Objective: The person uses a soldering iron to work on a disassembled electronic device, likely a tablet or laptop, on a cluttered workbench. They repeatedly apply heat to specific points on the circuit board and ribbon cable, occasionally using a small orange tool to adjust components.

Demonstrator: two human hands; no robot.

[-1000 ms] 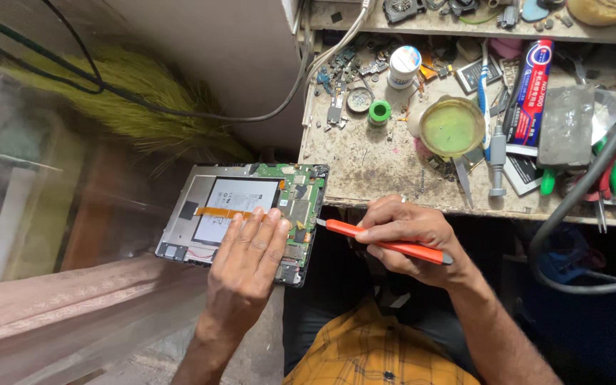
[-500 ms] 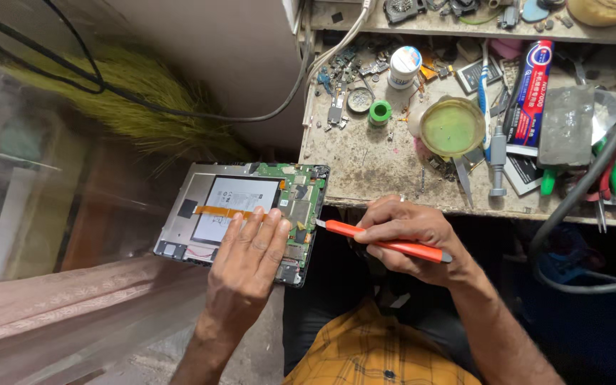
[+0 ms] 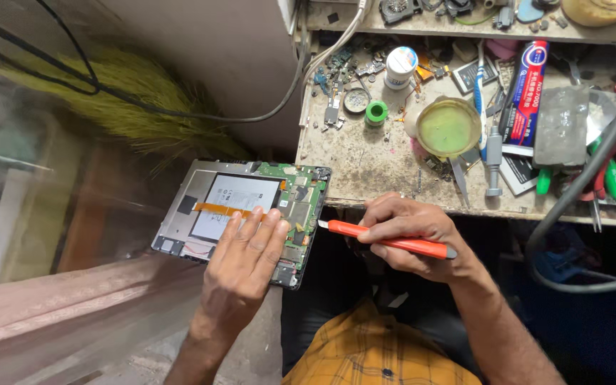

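An opened tablet (image 3: 240, 214) lies back-up left of the bench, showing its white battery, an orange flex strip and a green circuit board. My left hand (image 3: 245, 264) rests flat on its lower right part, fingers together, pressing it down. My right hand (image 3: 411, 232) grips an orange utility knife (image 3: 386, 239) like a pen. The blade tip points left and sits just off the tablet's right edge, near the circuit board.
A dirty workbench (image 3: 365, 160) fills the upper right, crowded with a green-filled round tin (image 3: 449, 127), a white jar (image 3: 399, 65), a glue tube (image 3: 525, 85), screwdrivers and small parts. A thick black cable (image 3: 579, 207) loops at right. A broom (image 3: 144, 93) and wires lie upper left.
The knife tip has edged slightly left toward the tablet's right edge. My left hand stays pressed on the tablet.
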